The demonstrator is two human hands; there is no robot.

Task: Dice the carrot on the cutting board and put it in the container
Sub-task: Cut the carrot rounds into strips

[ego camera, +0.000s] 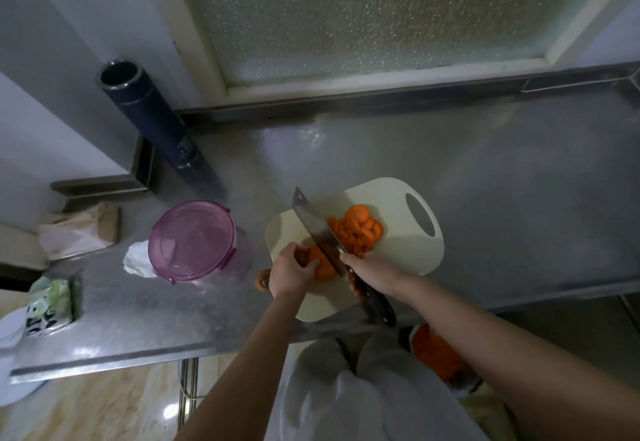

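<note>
Pinning noted: the stubby orange carrot piece (323, 267) is gripped on the cream plastic cutting board (408, 253) by the left hand (291, 271), so rolling is prevented. (Observer 1)

Agreed. The broad steel cleaver (317, 229) is clasped by the right hand (363, 266), blade set against the carrot. Behind it, cut orange pieces (360, 233) are heaped; the purple-lidded round plastic container (195, 240) stands closed nearby. (Observer 2)

Half-sliced carrot (323, 265) on board (398, 253), container (194, 240) lidded
</note>
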